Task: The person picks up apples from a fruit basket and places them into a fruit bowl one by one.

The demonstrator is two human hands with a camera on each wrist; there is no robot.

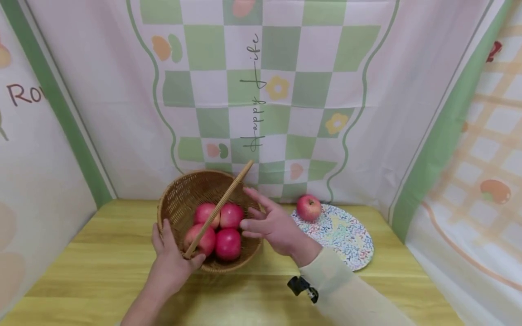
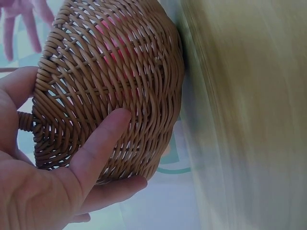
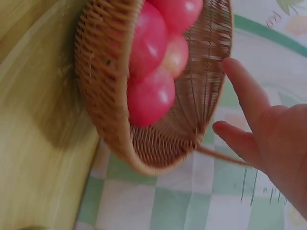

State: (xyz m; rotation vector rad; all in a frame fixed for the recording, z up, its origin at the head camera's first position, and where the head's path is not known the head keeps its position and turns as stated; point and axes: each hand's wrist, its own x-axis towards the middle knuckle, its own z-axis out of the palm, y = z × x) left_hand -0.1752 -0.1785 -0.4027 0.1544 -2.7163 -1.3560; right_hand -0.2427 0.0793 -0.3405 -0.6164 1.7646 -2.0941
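A brown wicker basket (image 1: 179, 190) with a thin arched handle (image 1: 220, 206) stands on the table, with several red apples (image 1: 228, 244) inside. My left hand (image 1: 171, 265) grips its near left rim by the foot of the handle. In the left wrist view, the fingers (image 2: 103, 146) lie along the woven outer wall. My right hand (image 1: 277, 224) hovers over the basket's right edge, fingers spread and holding nothing. The right wrist view has two of its fingers (image 3: 244, 91) extended near the rim, apart from the apples.
One more red apple (image 1: 308, 208) sits at the far left edge of a round speckled mat (image 1: 350, 235), right of the basket. A checked cloth (image 1: 281, 50) hangs behind the wooden table (image 1: 94, 267), with printed cloths at both sides.
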